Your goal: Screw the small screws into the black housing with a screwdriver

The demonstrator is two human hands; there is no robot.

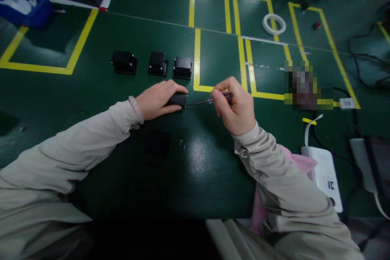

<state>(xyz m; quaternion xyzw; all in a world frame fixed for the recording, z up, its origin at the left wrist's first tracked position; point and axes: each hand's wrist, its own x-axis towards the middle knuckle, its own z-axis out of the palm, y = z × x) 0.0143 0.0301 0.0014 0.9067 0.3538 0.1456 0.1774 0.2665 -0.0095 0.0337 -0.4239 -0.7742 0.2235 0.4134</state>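
My left hand [161, 98] is closed around a small black box-shaped part [178, 99], thumb on its near side and fingers over the far side. In my right hand [234, 105] is a screwdriver [202, 102], pinched by its handle. Its thin shaft points left, and the tip meets the right end of the black part. Below the hands lie a few small screws [180, 142] beside a flat black piece [158, 144]. Beyond my left hand stand three similar black parts: one at left [124, 62], one in the middle [157, 63] and one at right [183, 68].
Yellow tape [197, 57] marks rectangles on the green table. A white tape roll [274, 24] lies at the far right. A white power strip [324, 174] and pink cloth [298, 158] are by my right forearm. A blue bin [39, 10] stands far left.
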